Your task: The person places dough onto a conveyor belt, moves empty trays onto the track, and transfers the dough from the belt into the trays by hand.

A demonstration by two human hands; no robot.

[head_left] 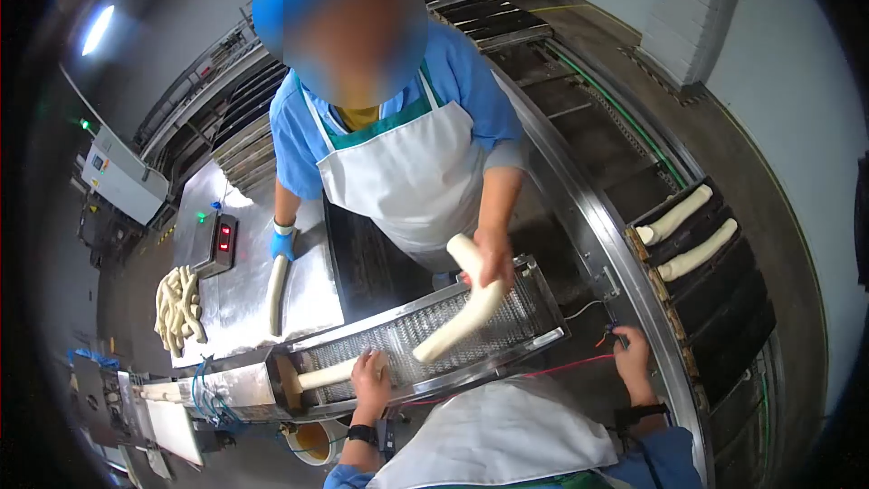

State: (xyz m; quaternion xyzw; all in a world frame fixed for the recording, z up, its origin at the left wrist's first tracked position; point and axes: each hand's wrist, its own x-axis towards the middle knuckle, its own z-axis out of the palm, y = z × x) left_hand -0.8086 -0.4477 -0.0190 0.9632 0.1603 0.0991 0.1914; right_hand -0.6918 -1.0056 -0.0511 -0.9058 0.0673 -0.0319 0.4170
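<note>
My left hand [371, 382] is closed over the right end of a pale dough roll [328, 375], which lies on the mesh conveyor [398, 340] and comes out of a metal housing. At the metal rail on the right, my right hand [633, 358] has its fingers curled at a small dark object too small to name. Across the conveyor, a co-worker's bare hand holds a bent, thick dough roll [462, 320] above the mesh. The co-worker's blue-gloved hand touches another dough roll [276, 297] on the steel table [312, 281].
Dough strips [179, 311] are heaped beside a scale [215, 244] with a red display. Two dough rolls [697, 251] rest on dark trays at the right. A red cord [561, 368] runs along the conveyor's near side. Below the housing stands a white bucket [298, 455].
</note>
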